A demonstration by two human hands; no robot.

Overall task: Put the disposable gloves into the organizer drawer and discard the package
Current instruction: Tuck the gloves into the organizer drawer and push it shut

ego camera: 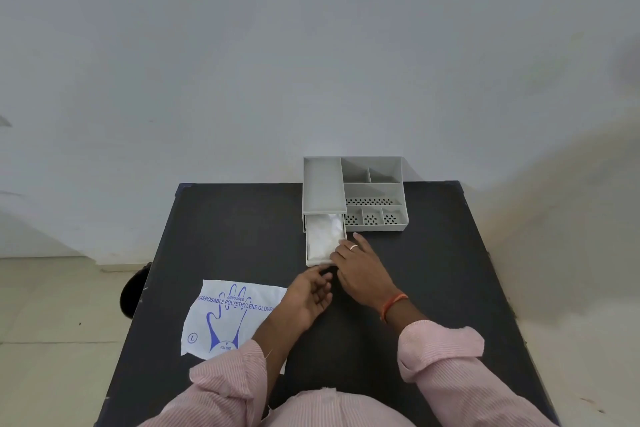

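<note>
A grey organizer (pixel 374 191) stands at the far edge of the black table. Its drawer (pixel 311 262) is pulled out toward me and holds a stack of clear white disposable gloves (pixel 323 234). My right hand (pixel 360 270) rests at the drawer's front right corner, fingers touching its rim and the gloves. Just in front of the drawer hovers my left hand (pixel 310 295), fingers loosely curled, holding nothing. The flat white glove package (pixel 228 315) with blue print lies on the table at the left, partly under my left forearm.
The organizer's open compartments (pixel 375 215), some with perforated floors, sit to the right of the drawer. The black table (pixel 433 270) ends near a white wall. A dark round object (pixel 133 291) sticks out beside the table's left edge over the tiled floor.
</note>
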